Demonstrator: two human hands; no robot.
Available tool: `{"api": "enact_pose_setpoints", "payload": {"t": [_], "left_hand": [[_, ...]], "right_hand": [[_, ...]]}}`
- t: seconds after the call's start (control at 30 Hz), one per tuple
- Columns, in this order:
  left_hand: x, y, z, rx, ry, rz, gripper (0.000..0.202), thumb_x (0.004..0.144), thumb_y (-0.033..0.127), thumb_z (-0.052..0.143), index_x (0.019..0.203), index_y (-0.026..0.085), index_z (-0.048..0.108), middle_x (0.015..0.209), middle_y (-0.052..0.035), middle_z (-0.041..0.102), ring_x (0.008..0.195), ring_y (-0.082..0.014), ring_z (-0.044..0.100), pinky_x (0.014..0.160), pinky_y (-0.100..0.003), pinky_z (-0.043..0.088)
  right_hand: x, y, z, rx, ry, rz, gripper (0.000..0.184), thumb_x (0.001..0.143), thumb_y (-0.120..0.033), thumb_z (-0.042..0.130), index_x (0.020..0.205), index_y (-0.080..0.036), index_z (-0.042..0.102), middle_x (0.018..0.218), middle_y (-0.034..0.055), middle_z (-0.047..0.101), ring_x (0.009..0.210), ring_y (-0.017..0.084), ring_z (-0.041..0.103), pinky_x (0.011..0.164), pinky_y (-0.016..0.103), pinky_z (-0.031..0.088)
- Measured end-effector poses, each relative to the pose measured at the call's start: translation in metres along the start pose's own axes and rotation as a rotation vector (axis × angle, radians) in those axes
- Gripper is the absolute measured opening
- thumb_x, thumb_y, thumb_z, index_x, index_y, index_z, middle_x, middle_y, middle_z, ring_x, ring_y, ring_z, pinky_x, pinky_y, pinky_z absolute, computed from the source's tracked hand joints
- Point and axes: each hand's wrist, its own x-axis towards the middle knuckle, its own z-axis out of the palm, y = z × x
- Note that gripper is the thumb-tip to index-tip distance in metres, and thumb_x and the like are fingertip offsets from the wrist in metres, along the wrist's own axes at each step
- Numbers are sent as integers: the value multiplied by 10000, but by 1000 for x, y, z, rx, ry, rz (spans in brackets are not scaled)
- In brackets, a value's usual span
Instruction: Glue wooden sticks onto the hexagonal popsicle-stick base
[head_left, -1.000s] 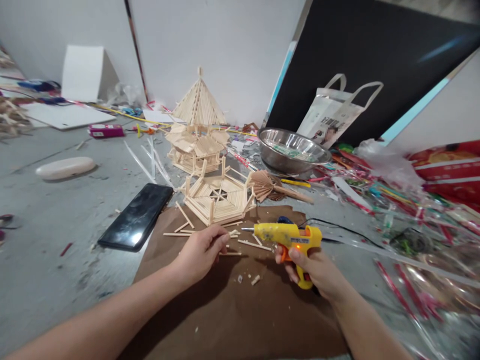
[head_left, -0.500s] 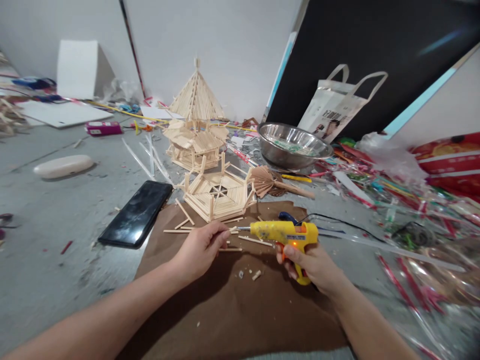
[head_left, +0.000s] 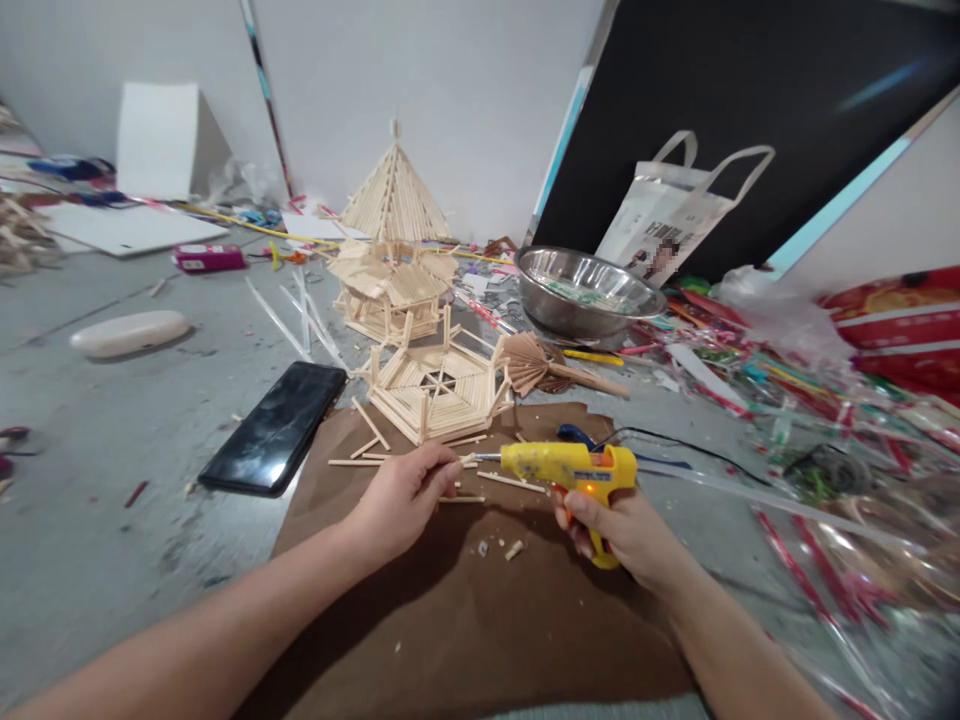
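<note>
My right hand [head_left: 604,525] is wrapped round the handle of a yellow hot glue gun [head_left: 566,463], whose orange light is lit. Its metal nozzle points left and meets the tip of a small wooden stick [head_left: 468,460]. The fingers of my left hand [head_left: 409,495] pinch that stick; most of it is hidden by them. Just beyond my hands sits a six-sided base of wooden sticks [head_left: 397,405] with short upright posts. Loose sticks [head_left: 512,482] lie on the brown sheet [head_left: 450,630] beneath my hands. Behind the base stands a stick pavilion [head_left: 394,200] with a pointed roof.
A black phone [head_left: 274,430] lies at the left, with a white oval case [head_left: 129,333] beyond it. A metal bowl [head_left: 589,290] and a paper fan [head_left: 529,362] are at the back right. Plastic scraps [head_left: 780,400] and a black cord [head_left: 690,438] spread over the right side.
Almost nothing differs. Both hands keep their places, with the glue gun's nozzle still at the stick's tip; the whole view has shifted very slightly.
</note>
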Motion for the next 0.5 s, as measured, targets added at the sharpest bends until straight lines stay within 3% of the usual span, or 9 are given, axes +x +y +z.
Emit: {"api": "enact_pose_setpoints", "payload": {"t": [0.5], "left_hand": [[-1,2,0,-24,2,-2,254,783,356,335,692,170,482,568,33,498,487,-68,441,493,-179,351]], "right_hand": [[0,-1,0,-9,22,10,358,586,-480,574,648,-138,491,517,-23,480,344,44,400,333,183,325]]}}
